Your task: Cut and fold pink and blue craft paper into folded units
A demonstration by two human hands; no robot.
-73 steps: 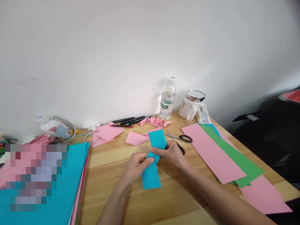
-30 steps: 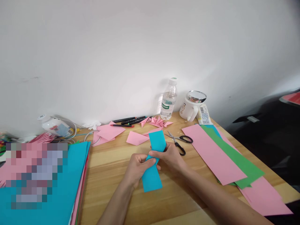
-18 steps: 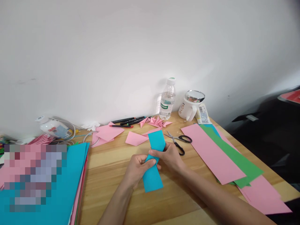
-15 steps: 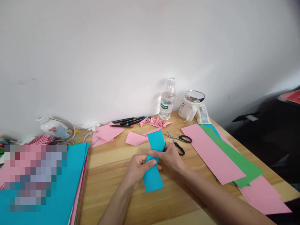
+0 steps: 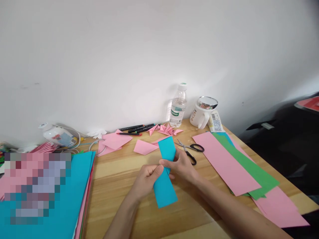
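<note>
A strip of blue paper [image 5: 165, 193] is held upright over the wooden table, its lower end toward me. My left hand [image 5: 147, 179] pinches its left edge near the middle, thumb on the front. From the other side, my right hand [image 5: 181, 163] grips the same strip, with its thumb across the front and the other fingers partly hidden behind. A line, perhaps a crease or cut, crosses the paper between the two thumbs. Just beyond my right hand lie black-handled scissors [image 5: 191, 159], blades partly open.
Pink paper pieces [image 5: 144, 147], folded pink shapes [image 5: 165, 129] and pens [image 5: 132, 127] lie toward the wall. A water bottle [image 5: 178, 108] and a white mug [image 5: 201, 114] stand there. Pink strips [image 5: 226, 164] and green paper [image 5: 265, 181] lie right; blue sheets [image 5: 67, 199] are stacked left.
The lower end of the blue paper has swung slightly to the right and toward me. My left thumb has shifted a little upward along it; my right hand keeps its hold.
</note>
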